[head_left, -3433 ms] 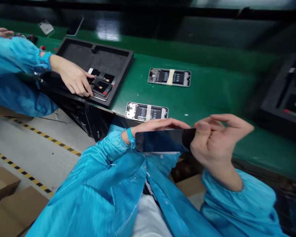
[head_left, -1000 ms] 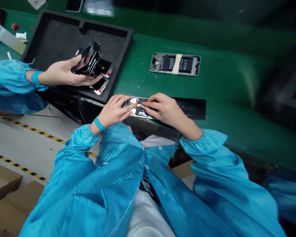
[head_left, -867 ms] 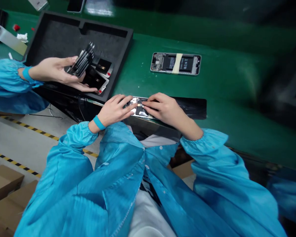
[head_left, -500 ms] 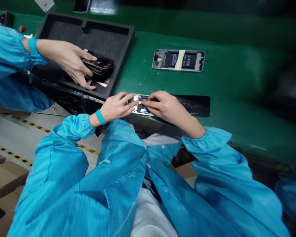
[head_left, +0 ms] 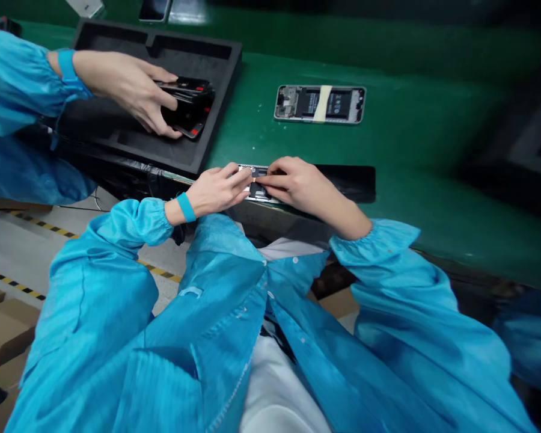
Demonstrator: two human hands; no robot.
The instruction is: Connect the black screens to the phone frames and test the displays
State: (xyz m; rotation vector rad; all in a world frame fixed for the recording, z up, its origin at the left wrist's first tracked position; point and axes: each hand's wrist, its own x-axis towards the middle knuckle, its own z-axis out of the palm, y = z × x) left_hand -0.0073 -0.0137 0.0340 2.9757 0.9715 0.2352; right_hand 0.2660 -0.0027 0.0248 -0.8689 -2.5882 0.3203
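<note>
An opened phone (head_left: 259, 191) lies at the bench's near edge, its silver frame and inner parts showing. My left hand (head_left: 219, 191) is closed on its left end, fingers on the inner parts. With its fingertips pinched together, my right hand (head_left: 297, 183) meets a small orange strip (head_left: 254, 179), which looks like a flex cable, over the phone's middle. A flat black screen panel (head_left: 349, 183) extends to the right from behind my right hand. Both hands hide much of the phone.
Farther back lies another opened phone (head_left: 342, 103) with a pale strip across its battery. At left, a co-worker's hand (head_left: 135, 90) grips stacked black panels (head_left: 192, 87) over a black foam tray (head_left: 228, 90). Cardboard boxes (head_left: 11, 325) stand on the floor at lower left.
The view has shifted slightly. My hands stay at the phone with only small finger movements. The co-worker's hand has lifted some of the stacked panels, opening a gap above the lower ones.
</note>
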